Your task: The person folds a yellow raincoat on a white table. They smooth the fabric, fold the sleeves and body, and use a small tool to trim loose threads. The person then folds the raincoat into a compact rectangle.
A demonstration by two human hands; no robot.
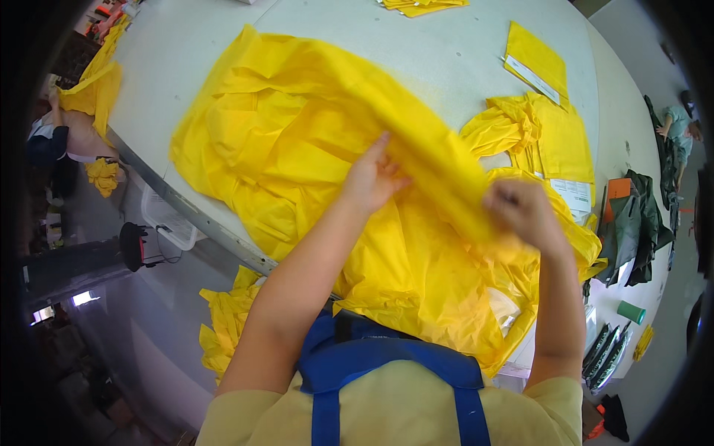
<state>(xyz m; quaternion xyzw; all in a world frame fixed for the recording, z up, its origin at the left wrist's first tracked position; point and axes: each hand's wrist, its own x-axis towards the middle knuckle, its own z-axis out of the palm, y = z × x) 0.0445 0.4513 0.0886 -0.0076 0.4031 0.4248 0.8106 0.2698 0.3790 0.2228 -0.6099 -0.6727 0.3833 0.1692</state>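
A large, crumpled piece of thin yellow fabric (pixel 282 141) spreads over the near part of the white table (pixel 416 59) and hangs at its front edge; whether it is a garment I cannot make out. My left hand (pixel 375 178) lies at the middle of it, palm partly turned up and fingers apart, next to a long raised fold. At the right end of that fold, my right hand (pixel 524 212) is closed on the fabric, slightly blurred by motion. Part of the fabric also lies beneath my right forearm.
Right of the fabric are bunched yellow cloth (pixel 506 126) and a flat yellow packet (pixel 535 63) with a white label. Dark green folded goods (pixel 636 230), a green roll (pixel 631 311) and black packets (pixel 606 353) lie farther right. Another person (pixel 48 141) handles yellow cloth at far left.
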